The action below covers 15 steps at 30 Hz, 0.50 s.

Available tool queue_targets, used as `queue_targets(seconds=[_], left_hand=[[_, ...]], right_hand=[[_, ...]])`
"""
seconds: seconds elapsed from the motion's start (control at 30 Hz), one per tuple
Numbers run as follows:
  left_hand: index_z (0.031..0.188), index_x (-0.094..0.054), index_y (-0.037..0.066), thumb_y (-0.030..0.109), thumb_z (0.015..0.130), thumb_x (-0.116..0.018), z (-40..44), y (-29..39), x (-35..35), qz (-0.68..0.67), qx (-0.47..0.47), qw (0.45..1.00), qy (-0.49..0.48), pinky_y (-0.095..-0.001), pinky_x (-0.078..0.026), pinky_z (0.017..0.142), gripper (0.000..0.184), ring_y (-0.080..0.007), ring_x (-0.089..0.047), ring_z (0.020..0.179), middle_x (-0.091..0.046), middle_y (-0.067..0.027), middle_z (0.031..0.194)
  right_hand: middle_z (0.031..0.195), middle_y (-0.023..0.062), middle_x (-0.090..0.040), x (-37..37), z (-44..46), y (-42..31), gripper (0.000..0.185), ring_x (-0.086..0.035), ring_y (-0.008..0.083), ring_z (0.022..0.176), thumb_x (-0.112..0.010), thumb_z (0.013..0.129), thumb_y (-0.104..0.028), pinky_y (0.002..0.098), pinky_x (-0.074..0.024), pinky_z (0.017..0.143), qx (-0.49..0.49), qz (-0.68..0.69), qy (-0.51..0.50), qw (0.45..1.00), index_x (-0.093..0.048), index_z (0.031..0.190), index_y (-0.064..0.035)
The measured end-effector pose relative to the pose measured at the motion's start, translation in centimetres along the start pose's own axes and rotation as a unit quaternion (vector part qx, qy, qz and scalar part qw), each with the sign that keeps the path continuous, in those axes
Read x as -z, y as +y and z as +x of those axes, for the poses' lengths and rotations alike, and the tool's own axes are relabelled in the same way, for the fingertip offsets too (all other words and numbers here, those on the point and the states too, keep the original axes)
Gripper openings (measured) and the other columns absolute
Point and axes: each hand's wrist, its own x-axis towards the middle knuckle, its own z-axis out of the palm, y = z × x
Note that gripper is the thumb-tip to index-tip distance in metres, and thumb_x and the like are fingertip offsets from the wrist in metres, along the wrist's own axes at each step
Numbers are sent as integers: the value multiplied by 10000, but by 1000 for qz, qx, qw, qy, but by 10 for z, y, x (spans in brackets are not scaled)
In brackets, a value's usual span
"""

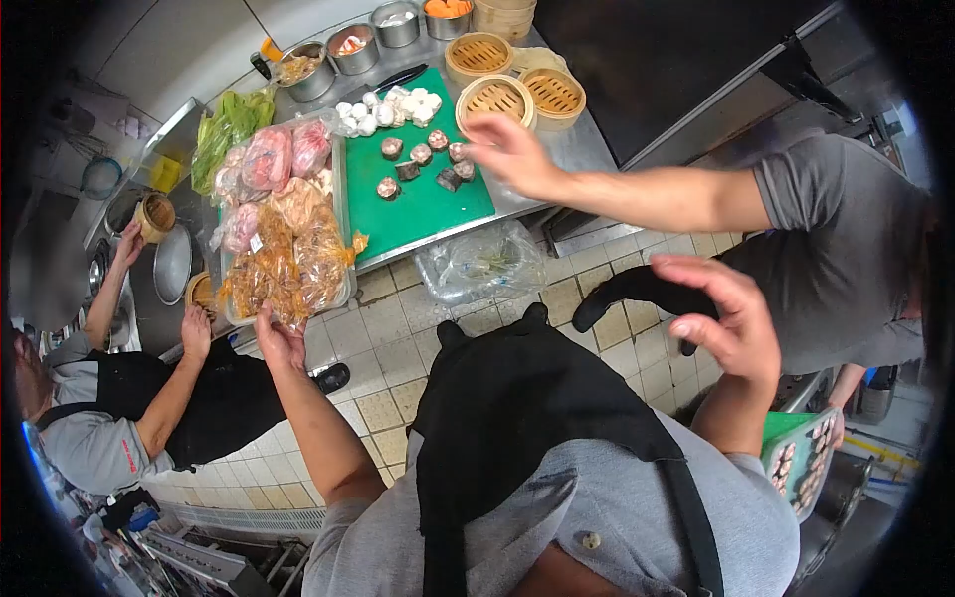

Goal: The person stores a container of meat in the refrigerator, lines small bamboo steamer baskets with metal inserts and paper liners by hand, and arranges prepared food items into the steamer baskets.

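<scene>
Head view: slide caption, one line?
Left hand at the edge of a clear tray of bagged food, beside a green cutting board; right hand open.

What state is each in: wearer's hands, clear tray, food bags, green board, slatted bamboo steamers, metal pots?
Food bags: filled; sealing unclear
Clear tray: heaped with bags
Left hand: at tray's near end; grip unclear
Right hand: open, empty
Green board: flat, food on top
Slatted bamboo steamers: uncovered
Metal pots: uncovered, holding food
</scene>
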Motion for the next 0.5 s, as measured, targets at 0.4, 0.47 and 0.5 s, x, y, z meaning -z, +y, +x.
queue_targets(seconds=[0.4,0.47,0.5], left_hand=[[1388,-492,73,331,875,-647,18,-4,9,1,-12,1000,16,-500,-553,899,595,-319,-614,1165,-592,-124,1344],[1390,-488,73,324,876,-637,19,-5,4,-2,-11,1000,16,-500,-550,907,591,-322,-608,1174,-584,-125,1354],[1393,-485,74,316,876,-626,16,-3,5,-4,-9,1000,21,-499,-547,914,588,-325,-602,1183,-577,-125,1364]], right_hand=[[1031,147,-675,173,105,98,312,-640,318,993,-699,932,-338,393,-492,881,108,-450,510,725,-671,977,-30],[987,188,-640,173,111,95,296,-603,380,975,-715,908,-278,449,-478,850,64,-439,512,735,-613,877,-1],[854,165,-579,173,112,94,333,-560,367,846,-700,919,-297,453,-450,766,118,-425,520,732,-584,809,-5]])
